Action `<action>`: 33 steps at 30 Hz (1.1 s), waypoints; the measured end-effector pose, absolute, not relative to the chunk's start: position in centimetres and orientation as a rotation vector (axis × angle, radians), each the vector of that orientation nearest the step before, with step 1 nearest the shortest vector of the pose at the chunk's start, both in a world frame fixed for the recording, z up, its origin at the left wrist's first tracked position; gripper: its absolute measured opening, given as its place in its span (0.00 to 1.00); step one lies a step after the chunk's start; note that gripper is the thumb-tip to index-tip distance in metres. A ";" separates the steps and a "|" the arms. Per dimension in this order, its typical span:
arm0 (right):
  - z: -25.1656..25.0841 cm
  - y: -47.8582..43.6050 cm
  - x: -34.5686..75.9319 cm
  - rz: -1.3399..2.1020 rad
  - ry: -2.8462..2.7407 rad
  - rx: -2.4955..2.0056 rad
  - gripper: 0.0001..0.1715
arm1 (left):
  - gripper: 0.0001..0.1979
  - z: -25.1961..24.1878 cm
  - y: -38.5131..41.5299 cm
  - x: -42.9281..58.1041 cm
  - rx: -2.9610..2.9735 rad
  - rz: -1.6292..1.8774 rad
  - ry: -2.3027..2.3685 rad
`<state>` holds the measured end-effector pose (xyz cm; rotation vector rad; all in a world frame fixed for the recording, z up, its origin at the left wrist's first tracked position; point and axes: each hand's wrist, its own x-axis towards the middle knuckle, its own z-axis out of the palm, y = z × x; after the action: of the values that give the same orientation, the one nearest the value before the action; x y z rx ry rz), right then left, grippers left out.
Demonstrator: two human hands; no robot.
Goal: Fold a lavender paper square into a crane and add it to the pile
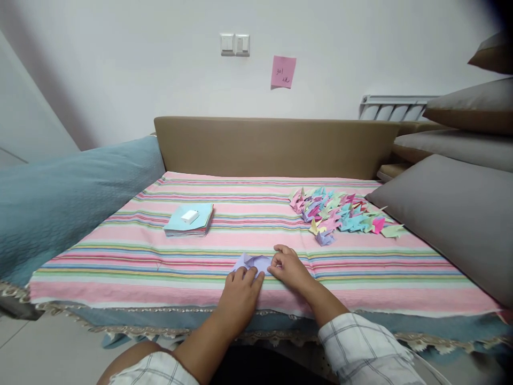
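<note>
Cannot see all of the paper (pixel 261 263) under the left hand (pixel 239 294), nor tell the fingertip contact of the right hand (pixel 292 270). Cannot read the lower line on the note (pixel 283 69). Cannot follow cushions (pixel 444 214) past the right edge.

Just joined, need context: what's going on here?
Someone's left hand lies on a lilac paper on the striped cloth, while the right hand appears to pinch its right edge. Farther back, a paper stack with a white block on top sits to the left; colourful folded papers lie heaped to the right.
</note>
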<state>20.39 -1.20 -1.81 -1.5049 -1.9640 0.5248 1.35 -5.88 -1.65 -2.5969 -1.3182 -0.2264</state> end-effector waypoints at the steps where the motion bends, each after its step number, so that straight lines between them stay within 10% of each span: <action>1: -1.7 -1.2 20.5 0.521 -1.960 -1.513 0.03 | 0.22 -1.6 -5.9 1.4 -2.599 -0.225 -1.322; 33: -1.1 -4.2 18.2 0.343 -2.349 -1.217 0.26 | 0.11 1.3 -5.1 -1.4 -2.781 -0.193 -1.421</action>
<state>18.21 -4.21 -1.12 -1.2175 -2.3495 0.3428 -1.38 -5.06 1.32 -2.7810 -1.4209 -0.1933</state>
